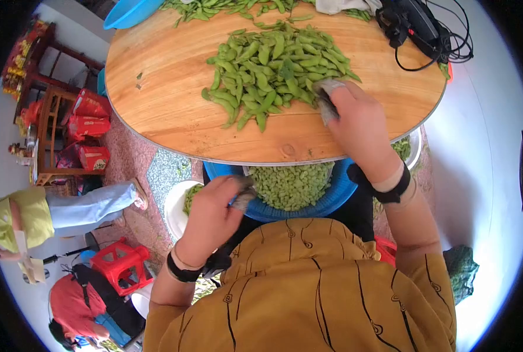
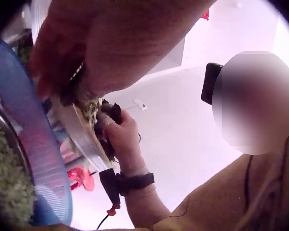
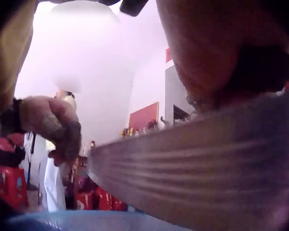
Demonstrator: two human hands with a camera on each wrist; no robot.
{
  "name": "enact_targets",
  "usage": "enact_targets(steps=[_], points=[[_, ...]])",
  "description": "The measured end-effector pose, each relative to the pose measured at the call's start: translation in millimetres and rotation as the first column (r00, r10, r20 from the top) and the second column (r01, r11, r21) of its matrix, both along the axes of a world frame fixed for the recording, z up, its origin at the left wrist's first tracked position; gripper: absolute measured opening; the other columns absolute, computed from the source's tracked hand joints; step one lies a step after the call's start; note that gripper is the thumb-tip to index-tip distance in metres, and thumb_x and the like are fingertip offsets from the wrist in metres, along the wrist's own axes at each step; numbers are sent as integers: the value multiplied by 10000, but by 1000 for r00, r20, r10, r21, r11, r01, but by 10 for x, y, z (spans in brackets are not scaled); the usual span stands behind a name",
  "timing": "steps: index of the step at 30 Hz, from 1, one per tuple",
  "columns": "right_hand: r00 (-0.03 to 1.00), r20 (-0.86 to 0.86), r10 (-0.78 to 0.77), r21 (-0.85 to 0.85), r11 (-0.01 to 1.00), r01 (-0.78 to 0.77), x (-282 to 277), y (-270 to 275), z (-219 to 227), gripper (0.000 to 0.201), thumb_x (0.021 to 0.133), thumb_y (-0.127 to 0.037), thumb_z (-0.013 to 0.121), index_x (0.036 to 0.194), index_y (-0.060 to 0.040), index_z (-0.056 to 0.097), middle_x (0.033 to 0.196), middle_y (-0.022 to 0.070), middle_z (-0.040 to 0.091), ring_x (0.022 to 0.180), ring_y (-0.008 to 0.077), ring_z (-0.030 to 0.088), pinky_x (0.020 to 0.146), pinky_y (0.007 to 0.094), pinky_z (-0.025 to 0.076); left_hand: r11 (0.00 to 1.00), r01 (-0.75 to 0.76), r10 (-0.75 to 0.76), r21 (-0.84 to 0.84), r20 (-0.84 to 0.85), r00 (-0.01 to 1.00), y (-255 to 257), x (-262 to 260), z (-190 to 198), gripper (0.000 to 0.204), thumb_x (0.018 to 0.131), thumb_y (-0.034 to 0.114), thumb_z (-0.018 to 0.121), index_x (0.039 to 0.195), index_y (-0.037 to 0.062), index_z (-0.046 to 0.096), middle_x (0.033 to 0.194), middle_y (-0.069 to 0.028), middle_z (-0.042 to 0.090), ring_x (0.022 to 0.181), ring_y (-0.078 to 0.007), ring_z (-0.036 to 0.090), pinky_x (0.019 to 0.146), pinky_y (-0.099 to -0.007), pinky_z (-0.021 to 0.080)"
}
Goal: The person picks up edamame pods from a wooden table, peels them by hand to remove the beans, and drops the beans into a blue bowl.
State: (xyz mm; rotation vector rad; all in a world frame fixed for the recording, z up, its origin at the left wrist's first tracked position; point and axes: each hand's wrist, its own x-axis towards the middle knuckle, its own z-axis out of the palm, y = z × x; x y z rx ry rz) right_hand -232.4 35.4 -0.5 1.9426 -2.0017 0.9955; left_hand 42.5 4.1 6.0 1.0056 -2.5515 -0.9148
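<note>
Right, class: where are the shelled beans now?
In the head view, the shelled beans lie near the centre, within the blue basin, just below the edge of the table, right of the left hand.

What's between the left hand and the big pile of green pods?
Going from the left hand to the pod pile, the head view shows part of the blue tub, the table edge, then wooden tabletop.

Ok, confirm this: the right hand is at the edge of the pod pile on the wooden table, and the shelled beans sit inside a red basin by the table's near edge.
Not quite: the basin is blue, not red, as the head view shows. The shelled beans do sit inside it, and the right hand is at the edge of the pod pile.
</note>
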Motion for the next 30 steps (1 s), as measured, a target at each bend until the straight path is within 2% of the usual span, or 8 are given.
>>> enact_targets(steps=[9,10,11,15,22,27,29,30], points=[[818,476,322,147,889,-435,71,534,222,248,721,-44,660,968,-49,644,833,153,609,752,345,592,654,362,485,981,108,-166,-163,-407,898,-151,-803,65,236,857,47,478,1068,-13,567,819,-129,609,706,-283,585,664,-323,468],[793,513,330,128,884,-450,66,553,229,254,748,-40,651,1001,-40,632,832,129,617,742,299,601,652,339,484,898,241,-100,367,-364,926,-185,-773,79,192,877,57,468,1028,-4,571,781,-88,594,640,-210,546,610,-286,439],[765,550,336,107,880,-463,63,575,228,260,775,-37,643,1034,-31,619,832,105,624,732,253,609,650,315,482,545,280,-73,791,-288,955,-205,-765,91,160,897,66,457,988,6,574,743,-48,580,574,-137,507,557,-249,410],[515,857,-35,225,923,-311,244,626,172,310,846,-58,596,1149,-11,552,840,57,630,701,144,596,614,273,476,398,154,168,904,-237,957,-132,-745,103,138,920,78,442,932,31,571,704,13,535,537,-40,414,500,-192,331],[440,897,-50,334,728,-598,290,636,303,343,767,18,455,1107,4,494,840,76,634,595,172,613,527,288,490,675,130,209,726,-357,910,-24,-711,-3,182,894,18,421,988,26,577,758,21,556,589,-41,437,523,-189,350],[426,904,32,234,798,-556,307,705,96,401,862,-7,402,1258,-12,469,801,0,592,508,55,482,473,193,405,829,189,35,526,-385,922,-12,-734,-101,273,802,-64,424,1022,9,570,792,-29,605,624,-133,525,555,-242,409],[434,899,61,205,816,-540,326,714,40,405,863,-10,408,1264,-15,466,803,-4,592,504,50,472,467,187,395,986,162,-168,-46,-268,949,-1,-734,-130,203,729,-67,468,913,-5,527,756,-132,551,685,-305,574,595,-355,465],[422,906,34,207,833,-513,348,703,22,400,815,2,430,1211,-10,486,803,45,613,560,124,540,524,250,444,985,165,-171,-44,-267,948,29,-733,-124,203,729,-67,468,913,-5,527,756,-132,551,685,-305,574,595,-355,465]])
